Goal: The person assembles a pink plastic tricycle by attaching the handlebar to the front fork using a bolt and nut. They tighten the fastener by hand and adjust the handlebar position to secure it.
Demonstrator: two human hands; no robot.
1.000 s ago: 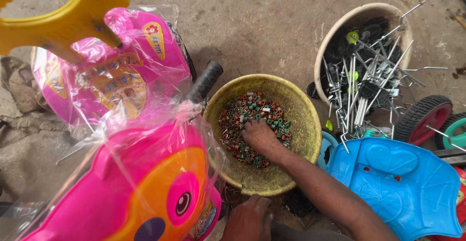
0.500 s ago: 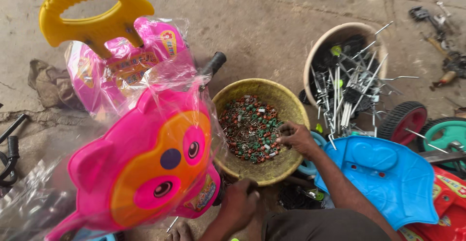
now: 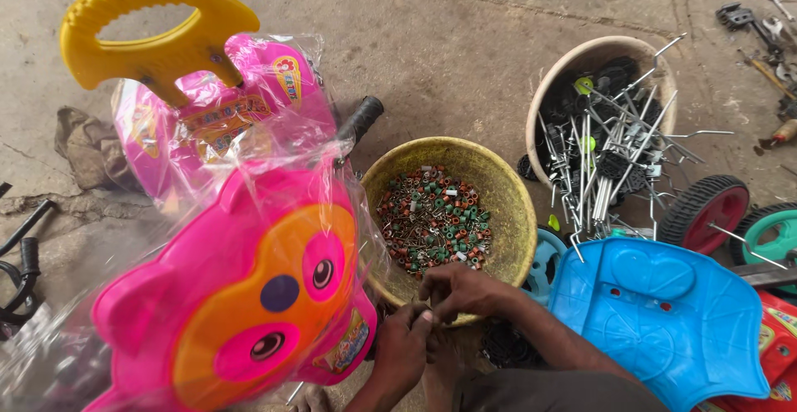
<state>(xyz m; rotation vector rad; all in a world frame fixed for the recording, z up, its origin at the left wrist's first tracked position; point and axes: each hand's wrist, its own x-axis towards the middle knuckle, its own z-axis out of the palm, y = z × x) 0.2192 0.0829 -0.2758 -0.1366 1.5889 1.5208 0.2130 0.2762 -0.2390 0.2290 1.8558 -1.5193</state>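
A pink toy ride-on car [image 3: 249, 287] with an orange cartoon face and a yellow handle [image 3: 154, 34] stands wrapped in clear plastic at the left. Right of it sits a yellow bowl [image 3: 506, 188] holding several small screws, green caps and red caps. My right hand [image 3: 465, 291] and my left hand [image 3: 403, 345] meet at the bowl's near rim, just beside the car's front. Their fingers pinch together around something tiny that I cannot make out.
A beige bucket [image 3: 556, 88] of metal rods and black parts stands at the back right. A blue plastic seat [image 3: 664, 321], a red-and-black wheel [image 3: 706, 208] and a teal wheel [image 3: 768, 229] lie at the right. Tools [image 3: 755, 26] lie far right, a rag [image 3: 87, 150] left.
My right hand has left the bowl's contents and come back to the near rim, meeting my left hand. The view has shifted slightly.
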